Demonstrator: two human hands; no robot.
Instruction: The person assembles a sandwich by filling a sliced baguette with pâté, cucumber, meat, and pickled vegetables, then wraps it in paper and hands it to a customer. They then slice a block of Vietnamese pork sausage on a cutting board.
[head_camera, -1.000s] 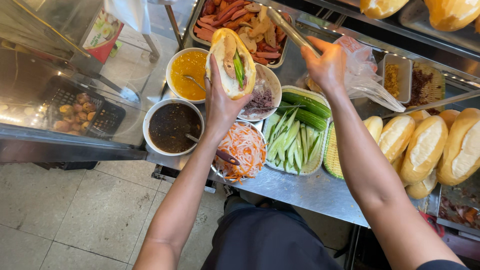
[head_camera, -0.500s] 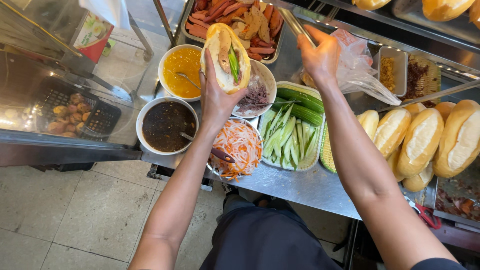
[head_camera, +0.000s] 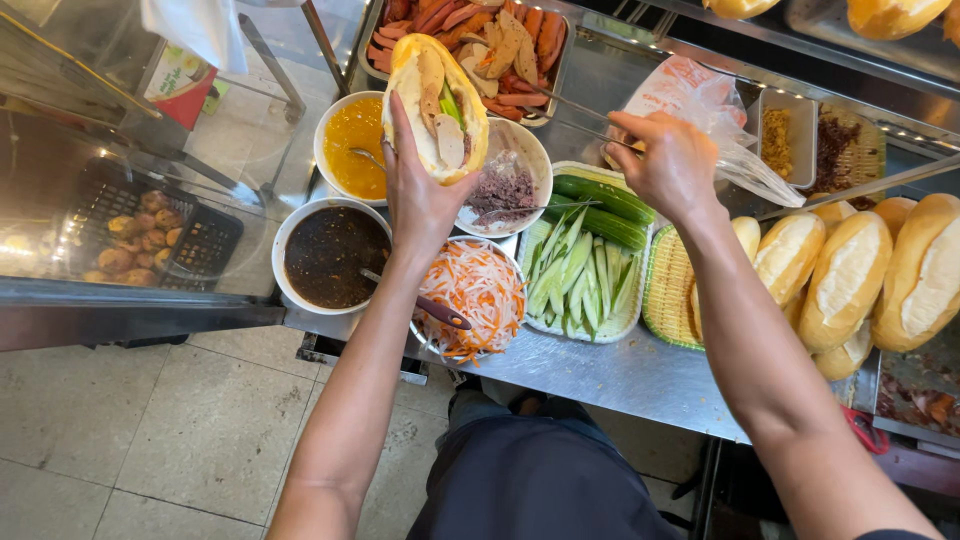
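My left hand (head_camera: 418, 190) holds an open, filled bread roll (head_camera: 436, 105) upright above the bowls; meat slices and a green strip show inside it. My right hand (head_camera: 672, 162) grips metal tongs (head_camera: 560, 112) whose tips reach toward the metal tray of sliced meats and sausages (head_camera: 470, 40) at the back. Below the roll sits a white bowl of brownish-grey paste (head_camera: 503, 185).
White bowls hold orange sauce (head_camera: 352, 140), dark sauce (head_camera: 330, 255) and shredded carrot with radish (head_camera: 478, 290). A tray of cucumber sticks (head_camera: 585, 265) lies in the middle. Bread rolls (head_camera: 850, 270) pile at the right. A plastic bag (head_camera: 700, 100) lies behind my right hand.
Both hands have come lower and nearer in view. The right hand with the tongs has drawn back from the meat tray toward the cucumbers; the roll stays held up.
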